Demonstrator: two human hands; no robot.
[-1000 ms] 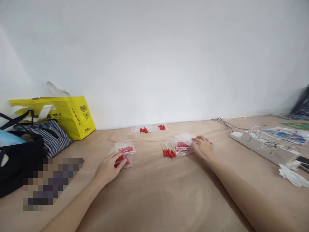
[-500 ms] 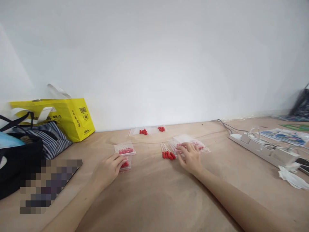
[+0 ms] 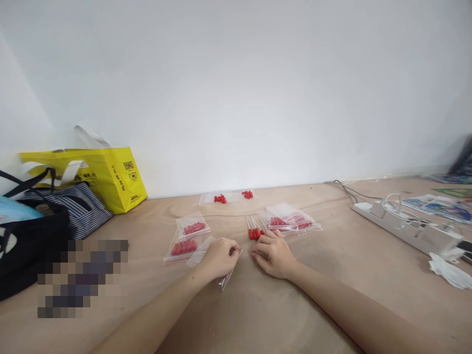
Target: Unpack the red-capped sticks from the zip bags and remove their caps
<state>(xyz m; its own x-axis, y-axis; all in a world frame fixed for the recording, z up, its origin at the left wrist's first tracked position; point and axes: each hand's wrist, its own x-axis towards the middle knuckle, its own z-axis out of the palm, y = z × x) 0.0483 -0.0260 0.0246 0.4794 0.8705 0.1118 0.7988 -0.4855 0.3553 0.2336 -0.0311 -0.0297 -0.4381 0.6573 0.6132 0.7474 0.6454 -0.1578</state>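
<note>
My left hand pinches a clear zip bag by its edge, and the bag hangs tilted below the fingers. My right hand has its fingers bent and slightly apart. Its fingertips are at the red ends of several loose white sticks with red tips, covering part of them. Just left of my left hand lie a clear bag of red-tipped sticks and, behind it, another such bag. Beyond my right hand, overlapping clear bags also hold red-tipped sticks.
More bagged red-tipped sticks lie near the wall. A yellow bag, a striped pouch and a black bag stand at left. On the right are a white power strip with cables and a crumpled tissue.
My left hand has moved right from the left bags and now holds a clear bag. My right hand has drawn back from the right bags to the loose sticks.
</note>
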